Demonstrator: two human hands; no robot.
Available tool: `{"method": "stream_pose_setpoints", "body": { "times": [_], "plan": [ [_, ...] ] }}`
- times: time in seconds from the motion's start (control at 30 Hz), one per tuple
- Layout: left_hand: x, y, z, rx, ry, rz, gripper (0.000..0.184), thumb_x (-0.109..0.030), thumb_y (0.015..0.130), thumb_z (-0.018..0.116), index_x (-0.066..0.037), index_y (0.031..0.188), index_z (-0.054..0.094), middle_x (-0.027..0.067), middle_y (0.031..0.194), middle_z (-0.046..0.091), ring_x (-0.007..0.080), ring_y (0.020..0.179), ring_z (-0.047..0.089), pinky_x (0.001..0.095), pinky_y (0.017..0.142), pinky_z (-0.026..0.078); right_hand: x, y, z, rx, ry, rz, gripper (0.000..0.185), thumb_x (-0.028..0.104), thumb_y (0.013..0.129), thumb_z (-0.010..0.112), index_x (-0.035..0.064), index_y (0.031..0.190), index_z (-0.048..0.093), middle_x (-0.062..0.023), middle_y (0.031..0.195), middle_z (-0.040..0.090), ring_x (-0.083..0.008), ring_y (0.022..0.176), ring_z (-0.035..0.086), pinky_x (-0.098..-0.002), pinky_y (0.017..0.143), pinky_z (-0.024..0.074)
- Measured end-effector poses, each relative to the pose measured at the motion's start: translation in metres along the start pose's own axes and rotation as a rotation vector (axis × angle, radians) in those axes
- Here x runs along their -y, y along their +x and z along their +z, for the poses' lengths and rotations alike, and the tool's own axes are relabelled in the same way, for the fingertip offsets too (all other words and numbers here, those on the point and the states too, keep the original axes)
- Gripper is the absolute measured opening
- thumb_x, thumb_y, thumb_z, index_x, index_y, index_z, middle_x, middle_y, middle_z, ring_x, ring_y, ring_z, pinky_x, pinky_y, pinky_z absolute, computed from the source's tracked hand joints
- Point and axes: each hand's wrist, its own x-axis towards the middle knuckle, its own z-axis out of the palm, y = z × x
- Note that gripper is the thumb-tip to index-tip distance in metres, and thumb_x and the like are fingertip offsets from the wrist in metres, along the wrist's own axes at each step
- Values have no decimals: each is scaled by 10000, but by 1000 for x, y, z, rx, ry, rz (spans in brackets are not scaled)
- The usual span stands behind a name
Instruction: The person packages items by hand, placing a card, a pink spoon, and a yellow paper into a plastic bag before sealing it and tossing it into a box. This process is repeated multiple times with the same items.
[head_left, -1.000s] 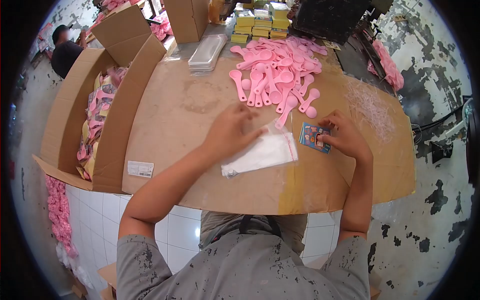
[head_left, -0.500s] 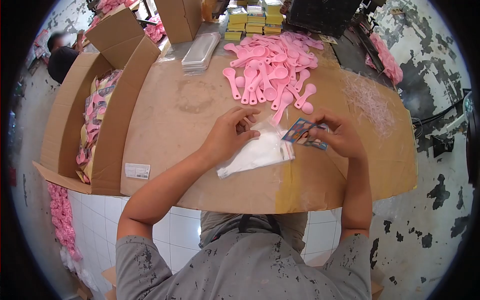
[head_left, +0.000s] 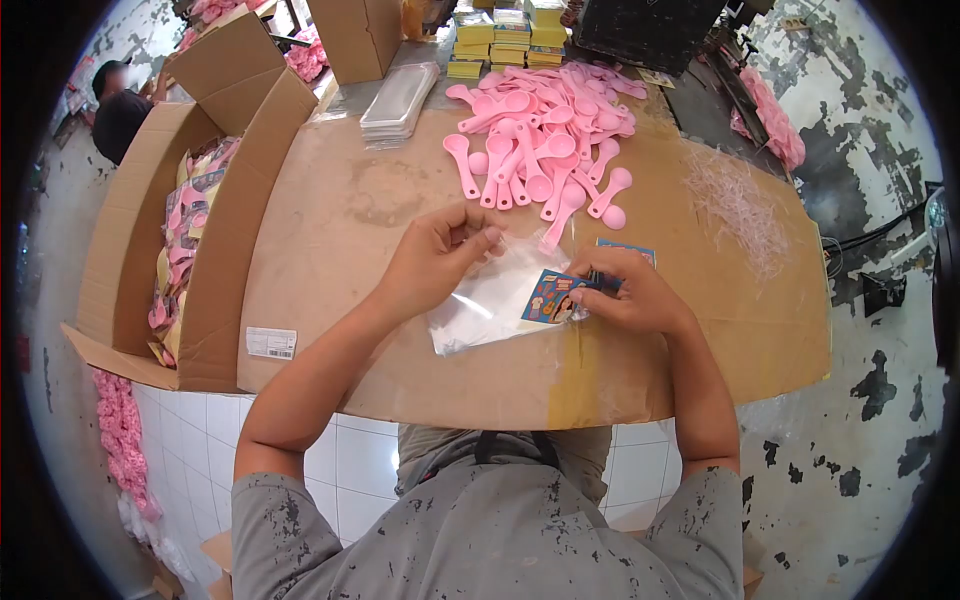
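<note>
Between the fingers of my right hand [head_left: 625, 290] is a blue printed card [head_left: 550, 297], held over the right end of the clear plastic bags [head_left: 480, 315]. Another blue card [head_left: 640, 252] lies on the cardboard, partly hidden behind that hand. My left hand [head_left: 445, 250] is at the upper left of the bags, its thumb and index finger pinched on the thin edge of a clear bag. A pink spoon [head_left: 563, 215] lies just beyond the bags, at the near edge of a heap of pink spoons [head_left: 540, 140].
An open carton [head_left: 215, 240] with packed pink items stands at the left. Flat clear packs [head_left: 400, 100] and card stacks [head_left: 495, 40] sit at the back. Clear shreds [head_left: 740, 215] lie at the right. A person [head_left: 120, 115] is at the far left.
My right hand has lifted a blue card and carried it left over the bags, uncovering another card behind. My left hand has shifted slightly and closed its fingertips on a bag's edge.
</note>
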Motion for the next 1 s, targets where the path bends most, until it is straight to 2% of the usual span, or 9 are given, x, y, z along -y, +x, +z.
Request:
{"method": "stream_pose_setpoints", "body": {
  "times": [0.1, 0.2, 0.3, 0.4, 0.5, 0.6, 0.8, 0.9, 1.0],
  "plan": [
    [-13, 0, -4, 41, -214, -37, 247, -127, 1048, 626, -25, 1268, 581, 81, 1017, 718, 134, 881, 722, 264, 752, 573, -3, -3, 1, -87, 226, 64, 152, 78, 937, 704, 0, 1067, 703, -42, 924, 695, -114, 862, 631, -296, 741, 515],
    [-26, -4, -3, 60, -254, -108, 349, -109, 1039, 633, -36, 1346, 484, 102, 1028, 731, 151, 884, 736, 277, 737, 591, -8, 0, 0, -247, 376, 147, 198, 42, 960, 676, -7, 1152, 686, -23, 968, 691, -85, 895, 626, -279, 774, 525],
    [-29, -7, 4, 75, -298, -101, 421, -78, 1019, 659, -32, 1381, 449, 111, 1021, 742, 143, 885, 730, 273, 734, 590, 2, 6, -1, -369, 397, 70, 283, 31, 971, 670, -5, 1250, 645, -33, 1011, 688, -83, 905, 632, -260, 797, 527],
    [-21, -8, 8, 98, -186, -30, 485, -64, 1006, 671, -25, 1428, 435, 146, 1039, 754, 154, 889, 732, 297, 753, 606, 4, 7, -1, -432, 433, 57, 372, 29, 970, 677, 10, 1333, 600, -36, 1029, 680, -76, 900, 632, -242, 789, 517],
    [-24, -11, 18, 68, -194, -44, 462, -10, 997, 665, -13, 1402, 443, 122, 1001, 753, 128, 916, 719, 269, 751, 588, 7, 6, 2, -411, 390, 18, 333, 20, 964, 680, 19, 1294, 646, -25, 996, 667, -70, 874, 621, -237, 761, 506],
    [-21, -12, 17, 111, -168, -41, 500, 5, 999, 647, -2, 1449, 427, 150, 1036, 759, 152, 956, 731, 280, 820, 604, 19, 8, 4, -321, 207, -20, 316, 9, 949, 687, 25, 1265, 685, -20, 939, 643, -86, 827, 604, -257, 730, 501],
    [-22, -18, 24, 162, -22, 5, 480, -12, 996, 667, 1, 1433, 468, 128, 1013, 759, 128, 929, 720, 279, 830, 590, 20, 12, 7, -173, -67, -208, 381, 11, 926, 711, 26, 1306, 680, -65, 1010, 694, -115, 835, 637, -294, 707, 505],
    [-24, -20, 29, 198, 111, 32, 486, -28, 996, 677, -4, 1435, 470, 119, 999, 752, 125, 913, 715, 281, 818, 585, 28, 18, 25, -298, 125, -140, 347, 19, 935, 716, 20, 1280, 683, -60, 1024, 710, -95, 849, 643, -280, 714, 503],
    [-28, -21, 29, 167, 67, -27, 481, -32, 1003, 668, -5, 1440, 468, 121, 1012, 746, 126, 914, 714, 280, 807, 585, 24, 19, 27, -371, 485, 20, 333, 28, 940, 726, 16, 1268, 673, -40, 993, 714, -72, 849, 643, -252, 721, 503]
  ]
}}
